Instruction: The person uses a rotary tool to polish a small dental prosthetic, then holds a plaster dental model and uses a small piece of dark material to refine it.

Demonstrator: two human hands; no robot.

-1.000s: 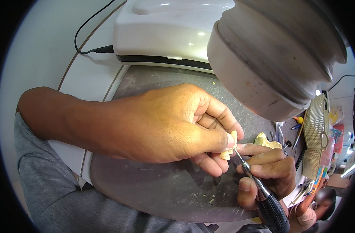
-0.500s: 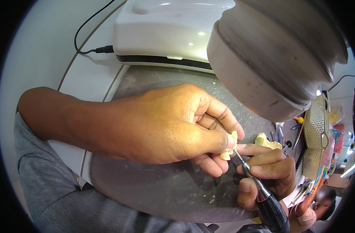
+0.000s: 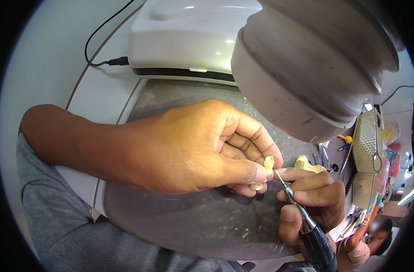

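1. The small yellowish tooth-shaped piece (image 3: 269, 162) is between the fingertips of the left hand, above the board and just left of the tool's tip. Compared with half a second ago it has turned: its upper and lower ends now show hollowed faces, where a narrower profile showed before.
2. The left hand (image 3: 193, 149) grips that piece, thumb pressed on its middle and fingers behind. The lower fingers have drawn up and now show less below the thumb.
3. The right hand (image 3: 318, 197) is closed around a black-and-silver rotary handpiece (image 3: 319, 247), held like a pen; this grip looks much the same as before. One extended finger reaches close to the left fingertips.
4. The thin tip (image 3: 279, 176) earlier met the piece; now it shows free along its length, just beside it. Whether the very end touches anything, I cannot tell.
5. Beneath both hands is a dark grey board (image 3: 170, 217), with pale crumbs (image 3: 244, 233) near its front edge.
6. Just beyond the right hand sits a cream-coloured cast (image 3: 306, 164).
7. Farther out, a wide grey nozzle (image 3: 297, 109) hangs above the board, near a white case (image 3: 184, 41). Both appear slightly farther left, as the whole view has shifted.
8. A perforated basket (image 3: 369, 140) stands at right.
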